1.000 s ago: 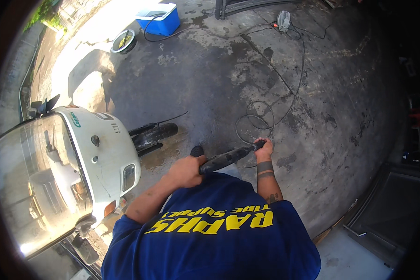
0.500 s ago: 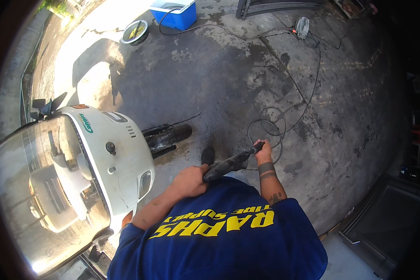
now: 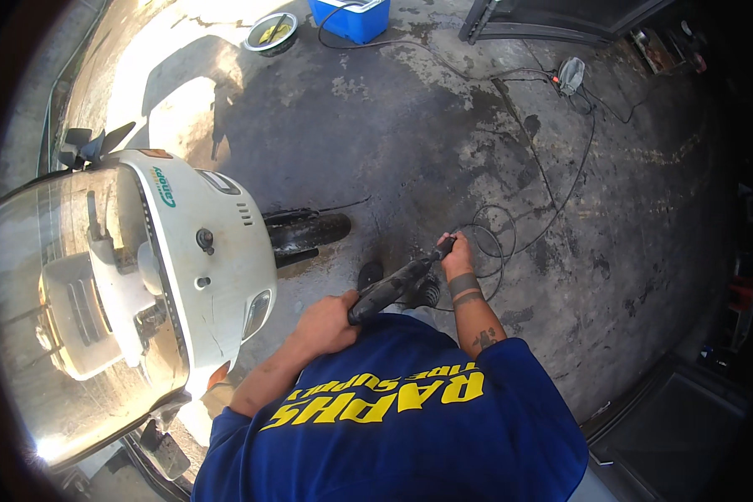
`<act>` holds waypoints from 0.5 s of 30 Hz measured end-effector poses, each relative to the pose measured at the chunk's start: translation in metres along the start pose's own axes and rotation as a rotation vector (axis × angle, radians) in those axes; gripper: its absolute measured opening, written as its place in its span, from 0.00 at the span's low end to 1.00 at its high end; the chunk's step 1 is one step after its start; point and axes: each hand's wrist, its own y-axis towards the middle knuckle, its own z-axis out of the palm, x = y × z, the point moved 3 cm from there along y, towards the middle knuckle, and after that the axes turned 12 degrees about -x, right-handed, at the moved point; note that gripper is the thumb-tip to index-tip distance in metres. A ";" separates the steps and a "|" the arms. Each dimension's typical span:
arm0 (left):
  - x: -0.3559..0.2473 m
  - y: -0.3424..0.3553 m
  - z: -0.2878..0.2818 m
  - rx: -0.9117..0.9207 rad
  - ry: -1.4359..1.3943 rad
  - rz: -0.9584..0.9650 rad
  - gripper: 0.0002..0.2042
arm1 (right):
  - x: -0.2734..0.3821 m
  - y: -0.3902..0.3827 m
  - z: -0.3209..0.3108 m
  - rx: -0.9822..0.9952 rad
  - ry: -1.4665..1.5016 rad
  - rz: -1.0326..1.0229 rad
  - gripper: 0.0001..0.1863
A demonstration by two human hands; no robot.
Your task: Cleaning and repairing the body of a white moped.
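A black pressure washer gun (image 3: 393, 289) lies slantwise across the front of my body, close to my blue shirt. My left hand (image 3: 325, 323) is closed round its lower left end. Round the opposite, upper right end, my right hand (image 3: 457, 255) is wrapped. From near my right hand a thin dark hose (image 3: 504, 219) loops over the ground. To my left stands a white vehicle with a rounded front (image 3: 226, 259) and a clear windshield. Its black front wheel (image 3: 314, 234) points toward the gun.
Far off stand a blue tub (image 3: 361, 21) and a metal basin (image 3: 270, 35) with something yellow inside. A small grey pump-like unit (image 3: 570, 75) with cables sits on the wet, stained concrete (image 3: 410, 142). A dark metal frame (image 3: 552, 21) is at the back.
My hands and the gun have shifted slightly left and toward me. The background has slid right and up in view as my head turned. Both hands keep their hold.
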 end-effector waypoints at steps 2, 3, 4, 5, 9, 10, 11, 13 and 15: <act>0.003 -0.001 -0.003 -0.012 -0.002 -0.003 0.16 | -0.005 -0.001 0.008 0.002 -0.023 0.005 0.09; 0.004 -0.001 -0.003 -0.016 -0.010 -0.012 0.16 | -0.009 -0.001 0.012 0.003 -0.039 0.006 0.09; 0.006 -0.002 -0.003 -0.019 -0.015 -0.023 0.16 | -0.012 -0.001 0.015 0.004 -0.057 0.008 0.09; 0.008 -0.003 -0.004 -0.023 -0.021 -0.037 0.16 | -0.013 -0.002 0.016 0.006 -0.074 0.012 0.09; 0.010 -0.002 -0.008 -0.057 -0.025 -0.079 0.16 | -0.021 0.015 0.027 0.047 -0.099 0.148 0.11; 0.010 -0.003 -0.011 -0.052 -0.023 -0.086 0.15 | -0.028 0.016 0.031 0.071 -0.096 0.203 0.12; 0.012 -0.006 -0.012 -0.047 -0.022 -0.094 0.15 | -0.035 0.017 0.034 0.096 -0.137 0.211 0.14; 0.017 -0.010 -0.012 -0.068 -0.033 -0.118 0.15 | -0.048 0.020 0.042 0.131 -0.173 0.242 0.14; 0.021 -0.015 -0.013 -0.086 -0.046 -0.137 0.15 | -0.063 0.022 0.050 0.162 -0.208 0.270 0.15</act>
